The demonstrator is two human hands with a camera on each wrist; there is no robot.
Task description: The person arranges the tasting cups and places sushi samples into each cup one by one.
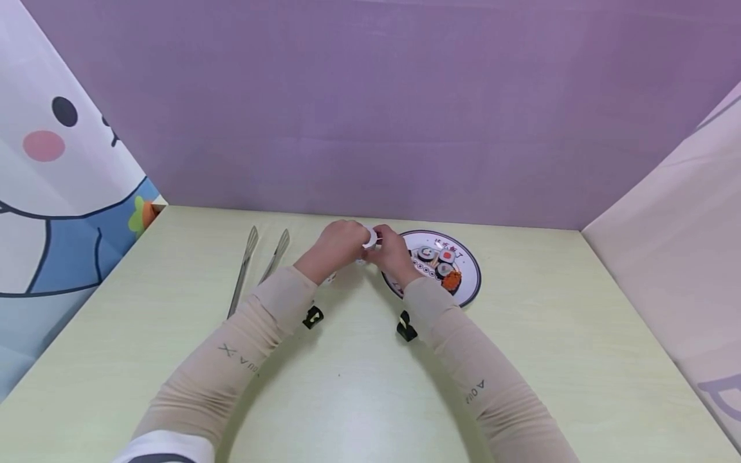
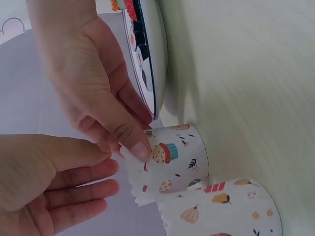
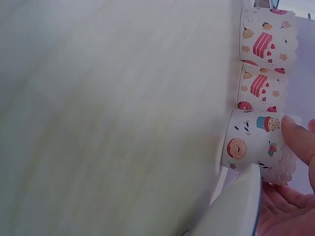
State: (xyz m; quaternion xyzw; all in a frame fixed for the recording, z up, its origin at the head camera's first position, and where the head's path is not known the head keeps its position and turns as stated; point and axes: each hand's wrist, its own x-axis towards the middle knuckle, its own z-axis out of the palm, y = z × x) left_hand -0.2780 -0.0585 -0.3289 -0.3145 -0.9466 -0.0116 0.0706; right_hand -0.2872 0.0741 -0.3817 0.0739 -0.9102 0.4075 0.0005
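Observation:
My right hand [image 1: 392, 254] holds the scalloped rim of a small stack of white paper baking cups [image 3: 251, 142], thumb on the outer wall. Printed cupcakes and a donut decorate the cups, which stand upright on the table. Close beside it, my left hand [image 1: 341, 244] brings its thumb tip up to the right fingers over the rim. Its index finger is hidden, so whether it pinches a cup I cannot tell. Another paper cup [image 2: 221, 209] stands next to the stack. In the right wrist view, cake-printed paper cups [image 3: 268, 42] line up beyond the held one.
A round white plate [image 1: 471, 270] with a dark blue rim bears several sushi pieces, right beside my right hand. Long metal tongs [image 1: 243, 270] lie to the left, partly behind my left sleeve. A purple backdrop [image 1: 370, 116] rises at the table's far edge.

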